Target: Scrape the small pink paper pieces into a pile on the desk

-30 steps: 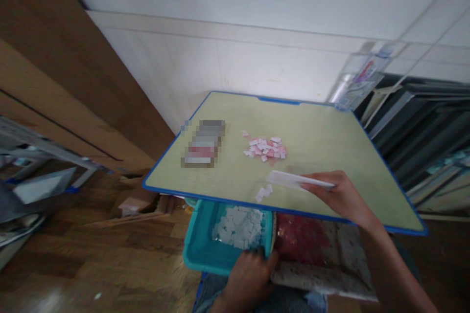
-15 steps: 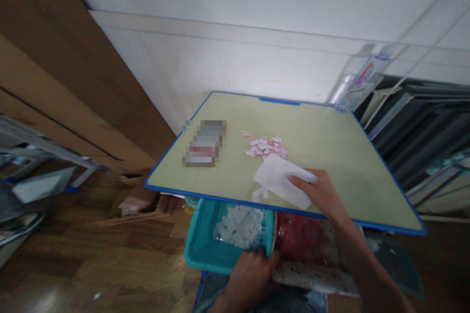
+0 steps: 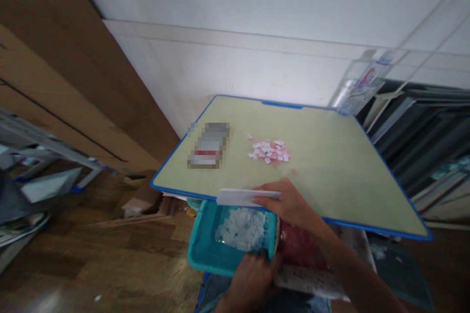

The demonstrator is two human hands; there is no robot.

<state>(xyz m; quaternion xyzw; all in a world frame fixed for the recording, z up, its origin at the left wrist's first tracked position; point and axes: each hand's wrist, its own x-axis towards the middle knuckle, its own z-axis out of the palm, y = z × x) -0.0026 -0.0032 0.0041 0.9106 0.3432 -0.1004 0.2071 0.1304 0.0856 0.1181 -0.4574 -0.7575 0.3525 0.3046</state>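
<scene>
What the teal basin (image 3: 207, 254) holds is white pieces (image 3: 240, 230).

We note a smooth, matt tabletop (image 3: 330, 166) at mid-frame, its blue edging (image 3: 389, 231) apparently plastic. The white card (image 3: 235, 197) at lower centre appears smooth, matt and paper-like. Small pieces (image 3: 270, 151) heaped at centre look matt, material uncertain. We record the teal basin (image 3: 198, 252), lower centre, as smooth plastic with slight sheen; the bottle (image 3: 362, 89), upper right, as clear, glossy plastic; the floor (image 3: 154, 259), lower left, as wood-grained, softly glossy.
</scene>
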